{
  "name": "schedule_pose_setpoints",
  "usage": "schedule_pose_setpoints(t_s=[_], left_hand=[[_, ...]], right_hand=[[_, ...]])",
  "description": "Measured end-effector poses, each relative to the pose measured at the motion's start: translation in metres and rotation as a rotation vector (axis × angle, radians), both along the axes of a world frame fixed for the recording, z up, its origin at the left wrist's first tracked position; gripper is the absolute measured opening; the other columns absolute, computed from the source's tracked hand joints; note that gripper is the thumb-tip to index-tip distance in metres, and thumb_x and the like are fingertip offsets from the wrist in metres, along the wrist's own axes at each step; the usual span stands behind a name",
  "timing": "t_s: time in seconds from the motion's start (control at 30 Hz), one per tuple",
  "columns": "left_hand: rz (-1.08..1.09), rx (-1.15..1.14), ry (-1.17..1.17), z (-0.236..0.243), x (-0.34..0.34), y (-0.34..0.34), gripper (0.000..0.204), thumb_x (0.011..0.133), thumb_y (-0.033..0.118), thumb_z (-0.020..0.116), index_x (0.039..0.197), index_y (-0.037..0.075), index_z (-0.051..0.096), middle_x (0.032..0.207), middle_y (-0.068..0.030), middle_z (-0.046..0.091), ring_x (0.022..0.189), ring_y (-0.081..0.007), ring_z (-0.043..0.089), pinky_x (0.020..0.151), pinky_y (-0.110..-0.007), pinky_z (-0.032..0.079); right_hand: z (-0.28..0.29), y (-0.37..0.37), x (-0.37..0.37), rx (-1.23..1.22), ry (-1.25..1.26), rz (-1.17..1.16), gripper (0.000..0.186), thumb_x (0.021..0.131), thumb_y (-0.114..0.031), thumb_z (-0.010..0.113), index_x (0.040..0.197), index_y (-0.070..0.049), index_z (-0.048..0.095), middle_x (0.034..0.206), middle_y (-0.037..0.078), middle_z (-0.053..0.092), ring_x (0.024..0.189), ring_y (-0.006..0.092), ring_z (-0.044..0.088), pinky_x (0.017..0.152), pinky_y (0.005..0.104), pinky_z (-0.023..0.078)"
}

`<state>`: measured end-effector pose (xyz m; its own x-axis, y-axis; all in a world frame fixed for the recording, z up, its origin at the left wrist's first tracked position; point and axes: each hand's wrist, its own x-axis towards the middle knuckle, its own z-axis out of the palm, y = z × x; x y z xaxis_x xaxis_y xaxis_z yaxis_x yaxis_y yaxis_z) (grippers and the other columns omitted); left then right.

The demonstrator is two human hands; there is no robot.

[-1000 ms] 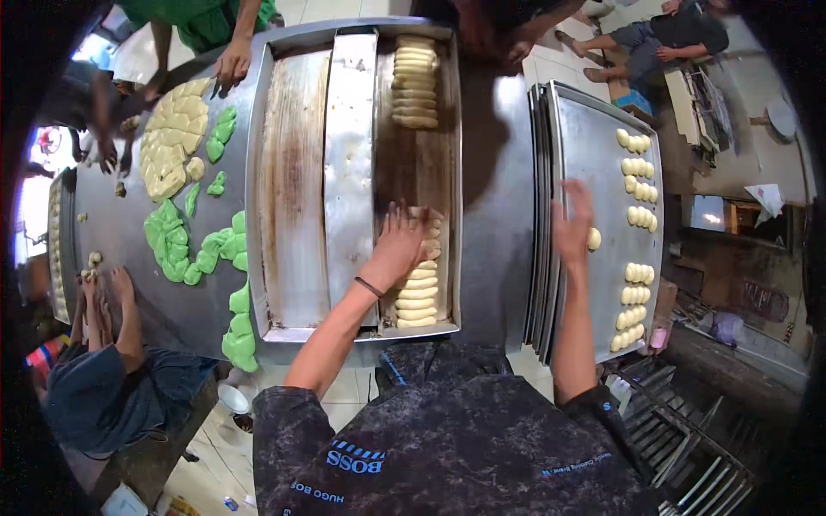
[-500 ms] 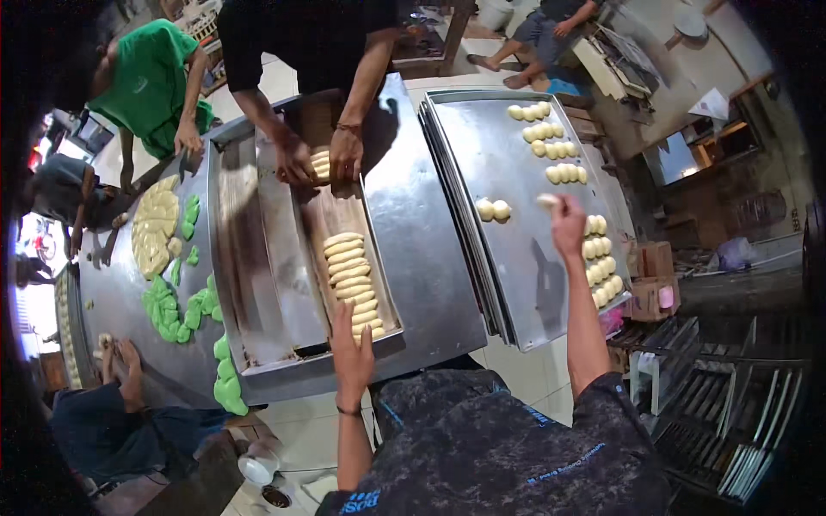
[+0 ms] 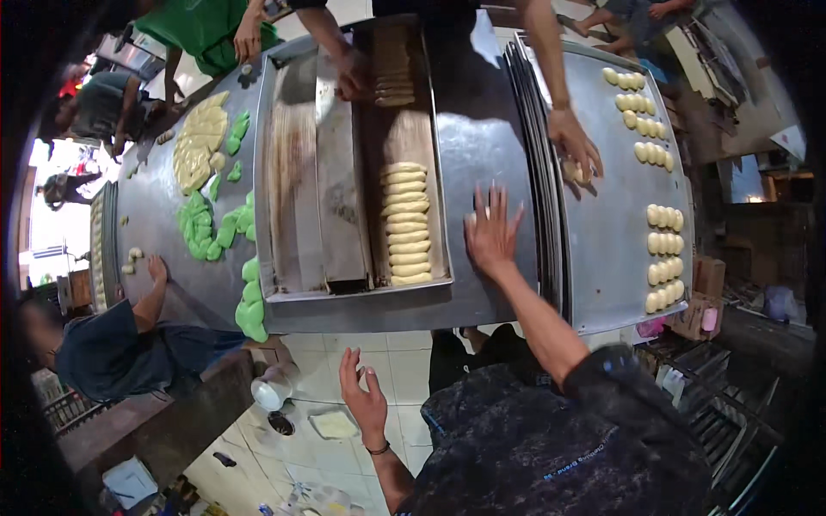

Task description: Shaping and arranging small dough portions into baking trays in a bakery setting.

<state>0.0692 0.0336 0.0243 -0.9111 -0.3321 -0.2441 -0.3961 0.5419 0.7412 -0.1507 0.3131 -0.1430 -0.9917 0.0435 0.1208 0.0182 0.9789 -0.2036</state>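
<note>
My right hand (image 3: 494, 232) rests palm down on the metal table, fingers spread, between the long tray and the stack of trays. My left hand (image 3: 365, 400) hovers over the floor in front of the table edge, fingers apart, nothing in it. Beside my right hand, the long tray (image 3: 357, 297) holds a column of pale dough rolls (image 3: 408, 228), with more rolls (image 3: 394, 86) at its far end. On the top baking tray (image 3: 602, 258) to the right, small dough pieces (image 3: 665, 243) sit in short rows. A co-worker's hand (image 3: 575, 142) reaches onto its left part, over dough pieces.
Left of the long tray lie a flattened yellow dough mass (image 3: 200, 142) and green dough pieces (image 3: 198, 228). Another person's hand (image 3: 157, 269) touches the table at the left. A bucket (image 3: 272, 391) and a shallow container (image 3: 334, 424) stand on the tiled floor.
My right hand has left the right tray, where it held a dough piece, for the table. My left hand has drawn back from the rolls. One co-worker's hand has moved to the right tray. The view has shifted.
</note>
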Motion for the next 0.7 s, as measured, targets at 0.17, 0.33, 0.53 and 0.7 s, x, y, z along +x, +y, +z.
schedule_pose_setpoints(t_s=[0.17,0.33,0.53,0.7], left_hand=[[-0.021,0.013,0.018,0.0,-0.01,0.002,0.042,0.098,0.001,0.056,0.14,0.002,0.057,0.152,-0.0185,0.05,0.129,-0.0348,0.057,0.101,-0.039,0.05],[-0.146,0.036,0.091,0.008,-0.061,0.006,0.041,0.098,0.002,0.057,0.139,0.002,0.058,0.151,-0.0178,0.051,0.127,-0.0348,0.058,0.101,-0.039,0.05],[-0.365,0.284,0.14,-0.021,-0.157,0.012,0.044,0.095,0.002,0.06,0.139,0.002,0.058,0.147,-0.0174,0.055,0.125,-0.0339,0.059,0.101,-0.04,0.05],[-0.546,0.458,0.201,-0.04,-0.267,0.026,0.05,0.092,0.002,0.063,0.141,0.005,0.059,0.135,-0.0158,0.062,0.111,-0.0306,0.064,0.095,-0.04,0.052]], right_hand=[[-0.007,0.025,-0.167,0.058,0.094,-0.056,0.064,0.106,-0.038,0.045,0.163,-0.013,0.031,0.17,0.018,0.026,0.158,0.0353,0.022,0.118,0.0729,0.016],[-0.005,0.011,-0.097,0.336,-0.012,0.118,0.063,0.097,-0.023,0.054,0.155,-0.003,0.041,0.17,0.022,0.021,0.159,0.0366,0.018,0.125,0.0672,0.011],[0.034,0.0,0.021,-0.053,-0.314,0.047,0.049,0.086,-0.006,0.06,0.135,-0.005,0.06,0.136,0.021,0.057,0.129,0.0381,0.052,0.111,0.0509,0.039],[0.126,-0.014,-0.047,-0.763,-0.239,-0.072,0.047,0.082,0.004,0.061,0.128,-0.004,0.059,0.11,0.014,0.064,0.097,0.0258,0.061,0.088,0.0399,0.05]])
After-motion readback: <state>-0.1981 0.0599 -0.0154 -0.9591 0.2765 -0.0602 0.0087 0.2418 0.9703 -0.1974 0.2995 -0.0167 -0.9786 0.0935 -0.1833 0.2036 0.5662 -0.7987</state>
